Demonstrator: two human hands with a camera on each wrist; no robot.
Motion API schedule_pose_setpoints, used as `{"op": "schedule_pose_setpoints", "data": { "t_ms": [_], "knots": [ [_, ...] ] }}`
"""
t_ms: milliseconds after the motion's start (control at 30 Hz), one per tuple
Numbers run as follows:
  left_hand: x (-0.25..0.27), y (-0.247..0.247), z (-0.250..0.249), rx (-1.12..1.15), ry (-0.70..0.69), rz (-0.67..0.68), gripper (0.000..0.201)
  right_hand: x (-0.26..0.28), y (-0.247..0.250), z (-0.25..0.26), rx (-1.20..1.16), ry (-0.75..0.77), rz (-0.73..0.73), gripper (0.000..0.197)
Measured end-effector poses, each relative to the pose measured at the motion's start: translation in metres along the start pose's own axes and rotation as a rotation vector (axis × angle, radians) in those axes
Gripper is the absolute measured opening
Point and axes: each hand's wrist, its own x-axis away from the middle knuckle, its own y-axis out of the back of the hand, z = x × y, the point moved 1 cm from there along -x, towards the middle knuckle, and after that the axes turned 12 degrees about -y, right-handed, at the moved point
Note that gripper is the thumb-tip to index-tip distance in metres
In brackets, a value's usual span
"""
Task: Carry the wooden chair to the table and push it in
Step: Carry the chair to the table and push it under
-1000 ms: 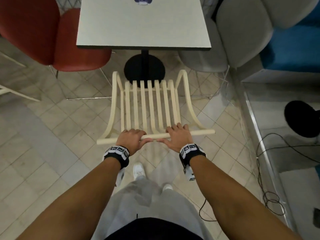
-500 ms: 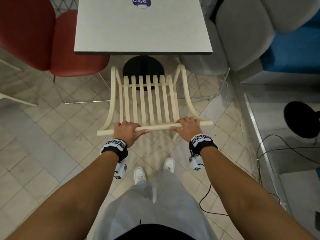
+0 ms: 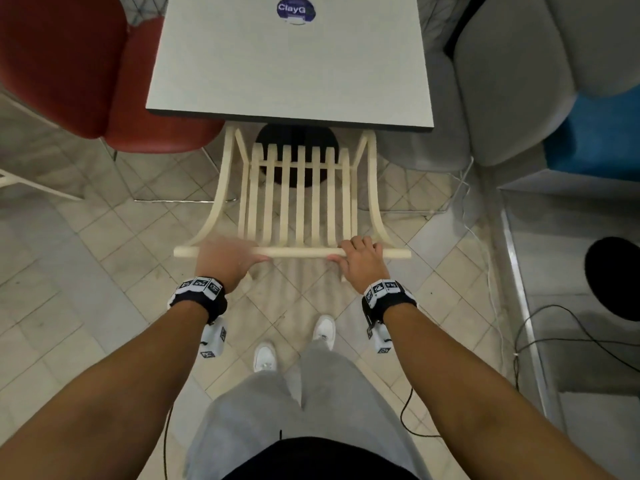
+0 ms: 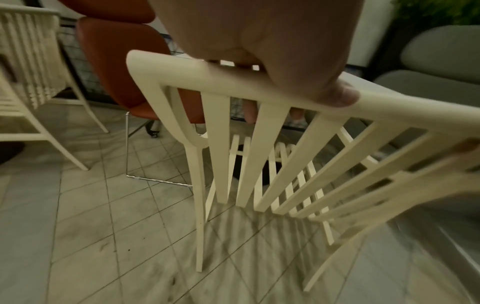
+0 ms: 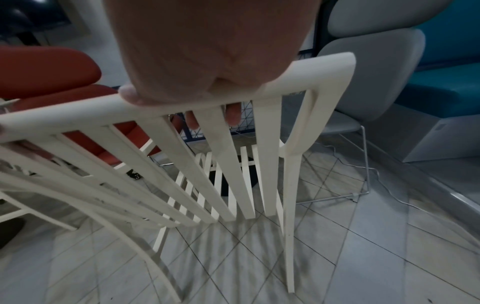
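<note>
Both hands gripped the cream slatted chair [image 3: 298, 202] by its top rail: left hand [image 3: 225, 259], right hand [image 3: 362, 259], fingers curled over. Chair's front sat under the grey table [image 3: 291, 74] edge.

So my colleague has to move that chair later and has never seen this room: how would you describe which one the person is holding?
Find the square grey table with the round blue sticker. The wooden chair stands at its near edge, its front tucked just under the top, with the left hand and right hand gripping its top rail. It alone is cream with open slats; the red chair and grey chair flanking it are padded.
</note>
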Motion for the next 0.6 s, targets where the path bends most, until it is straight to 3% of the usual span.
{"op": "schedule_pose_setpoints", "data": {
  "t_ms": [100,267,467,600],
  "knots": [
    [-0.026,0.003,-0.002,-0.034,0.116,0.022,0.061,-0.033,0.008,-0.004,-0.042,0.017,0.024,0.088],
    [-0.060,0.001,0.000,-0.005,0.296,0.135,0.062,-0.077,0.015,-0.007,-0.092,0.022,0.138,0.045],
    [-0.083,0.014,0.009,0.040,0.312,0.256,0.065,-0.095,0.022,-0.014,-0.156,-0.004,0.129,0.040],
    [-0.084,0.016,0.018,0.102,0.310,0.239,0.060,-0.083,0.017,-0.025,-0.102,-0.083,0.030,0.042]
  ]
}}
